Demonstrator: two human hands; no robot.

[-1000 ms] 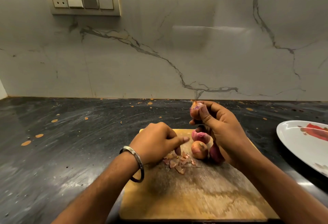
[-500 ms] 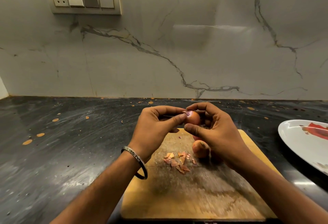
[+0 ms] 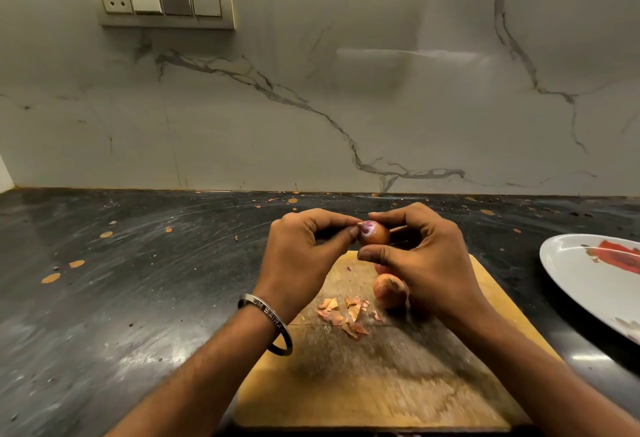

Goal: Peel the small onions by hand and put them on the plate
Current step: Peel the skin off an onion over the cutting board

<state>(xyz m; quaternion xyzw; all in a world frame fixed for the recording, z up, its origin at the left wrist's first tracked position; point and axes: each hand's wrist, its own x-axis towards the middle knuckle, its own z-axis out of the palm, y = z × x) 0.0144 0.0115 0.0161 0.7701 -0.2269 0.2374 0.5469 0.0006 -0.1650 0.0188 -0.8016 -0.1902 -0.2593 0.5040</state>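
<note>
Pinching 1 onion (image 3: 374, 233) between thumb and fingers, the right hand (image 3: 424, 256) is presenting its purple tip leftward, where the left hand (image 3: 301, 256) is nipping the skin above the board (image 3: 398, 384).

The left half of the dark surface (image 3: 121, 298) lies bare up to the back wall, open to a hand. At the middle of the front edge the cutting board (image 3: 363, 398) takes up room; its near half is bare, while peel scraps (image 3: 343, 313) and a loose onion (image 3: 389, 291) sit toward its far right corner. The plate (image 3: 588, 284) crowds the right edge, leaving a narrow strip of surface beside the board.
</note>
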